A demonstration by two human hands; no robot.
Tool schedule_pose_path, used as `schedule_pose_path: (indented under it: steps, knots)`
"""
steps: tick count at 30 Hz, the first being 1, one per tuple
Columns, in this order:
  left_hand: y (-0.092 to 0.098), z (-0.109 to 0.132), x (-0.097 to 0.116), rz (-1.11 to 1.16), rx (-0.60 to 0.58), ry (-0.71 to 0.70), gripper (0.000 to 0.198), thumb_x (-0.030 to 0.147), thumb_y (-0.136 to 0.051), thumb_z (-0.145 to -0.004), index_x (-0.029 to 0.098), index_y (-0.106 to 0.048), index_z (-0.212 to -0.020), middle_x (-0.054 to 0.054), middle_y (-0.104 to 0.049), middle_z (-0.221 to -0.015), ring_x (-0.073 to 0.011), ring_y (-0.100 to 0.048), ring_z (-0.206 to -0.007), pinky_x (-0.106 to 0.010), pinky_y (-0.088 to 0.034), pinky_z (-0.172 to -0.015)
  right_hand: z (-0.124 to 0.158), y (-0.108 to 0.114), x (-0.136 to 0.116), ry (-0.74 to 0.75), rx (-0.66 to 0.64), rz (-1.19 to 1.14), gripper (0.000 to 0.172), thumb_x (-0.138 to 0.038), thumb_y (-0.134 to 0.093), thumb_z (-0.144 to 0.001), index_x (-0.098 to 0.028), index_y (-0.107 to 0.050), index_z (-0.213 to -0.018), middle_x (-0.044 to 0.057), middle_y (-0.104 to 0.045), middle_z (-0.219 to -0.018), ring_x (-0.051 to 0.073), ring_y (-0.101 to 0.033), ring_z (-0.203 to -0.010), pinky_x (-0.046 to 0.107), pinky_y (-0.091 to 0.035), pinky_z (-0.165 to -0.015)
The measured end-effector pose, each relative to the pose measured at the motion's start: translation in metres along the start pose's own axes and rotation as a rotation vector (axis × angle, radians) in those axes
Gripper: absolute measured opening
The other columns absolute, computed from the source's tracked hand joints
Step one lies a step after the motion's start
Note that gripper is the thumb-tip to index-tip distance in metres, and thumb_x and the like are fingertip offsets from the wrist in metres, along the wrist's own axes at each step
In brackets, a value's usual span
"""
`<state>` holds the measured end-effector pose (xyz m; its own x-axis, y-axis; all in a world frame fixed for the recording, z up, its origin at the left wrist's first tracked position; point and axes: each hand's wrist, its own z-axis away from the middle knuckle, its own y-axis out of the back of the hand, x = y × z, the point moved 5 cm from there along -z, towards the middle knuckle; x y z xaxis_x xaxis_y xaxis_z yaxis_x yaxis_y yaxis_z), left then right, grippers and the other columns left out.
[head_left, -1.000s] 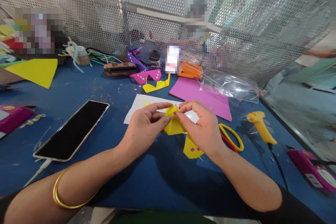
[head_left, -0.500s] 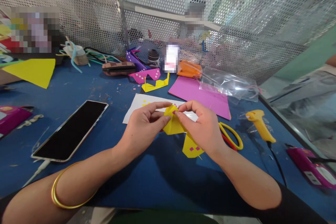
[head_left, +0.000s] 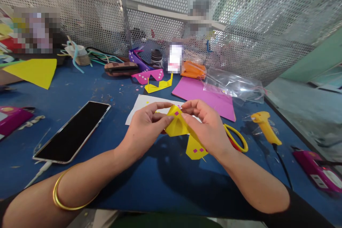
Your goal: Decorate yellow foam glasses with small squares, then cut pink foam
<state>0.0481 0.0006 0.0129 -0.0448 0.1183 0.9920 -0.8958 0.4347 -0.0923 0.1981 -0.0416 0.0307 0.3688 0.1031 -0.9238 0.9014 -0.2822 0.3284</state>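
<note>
The bright-yellow folded-paper cut-out [head_left: 176, 126], dotted with small magenta squares, is hanging between both hands above the blue tabletop [head_left: 149, 185]. The left hand [head_left: 145, 128] is pinching its upper left edge; the right hand [head_left: 207, 126] is holding its other side, thumb near one magenta paper square [head_left: 176, 113], though whether those fingertips are also hiding something is hard to tell. The person is seemingly fixing squares onto the yellow face; pressing that square flat is calling for a firm left pinch. Beyond, a white paper sheet [head_left: 139, 107] is lying partly behind the hands, near a pinkish-purple sheet [head_left: 208, 96].
</note>
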Motion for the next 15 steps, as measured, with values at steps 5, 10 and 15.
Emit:
schedule_pose_path:
  steps: [5,10,15]
  knots:
    - [-0.0009,-0.0004,0.0004,0.034,0.004,0.013,0.044,0.041,-0.078,-0.074,0.016,-0.067,-0.108,-0.001,-0.071,-0.068,-0.0123,-0.059,-0.058,-0.021,-0.044,-0.052,0.0006,-0.0009,0.0021,-0.039,-0.019,0.013,0.016,-0.022,-0.062,-0.082,-0.020,-0.062,-0.097,0.002,-0.070,-0.086,0.017,-0.066,-0.079,0.033,-0.053,-0.072]
    - [0.0008,-0.0015,-0.0017,0.030,0.033,0.019,0.046,0.043,-0.080,-0.070,0.015,-0.068,-0.105,0.000,-0.067,-0.063,-0.0117,-0.056,-0.054,-0.021,-0.043,-0.051,0.0027,-0.0019,-0.0011,-0.014,-0.016,0.050,0.015,-0.021,-0.063,-0.081,-0.020,-0.062,-0.096,0.001,-0.070,-0.085,0.015,-0.065,-0.079,0.030,-0.053,-0.071]
    - [0.0008,-0.0019,-0.0036,0.036,0.032,0.033,0.045,0.041,-0.080,-0.071,0.015,-0.066,-0.105,0.001,-0.066,-0.060,-0.0113,-0.056,-0.054,-0.021,-0.043,-0.052,0.0034,-0.0020,-0.0028,0.000,-0.013,0.052,0.014,-0.021,-0.063,-0.081,-0.020,-0.063,-0.095,0.001,-0.070,-0.086,0.015,-0.065,-0.080,0.029,-0.053,-0.072]
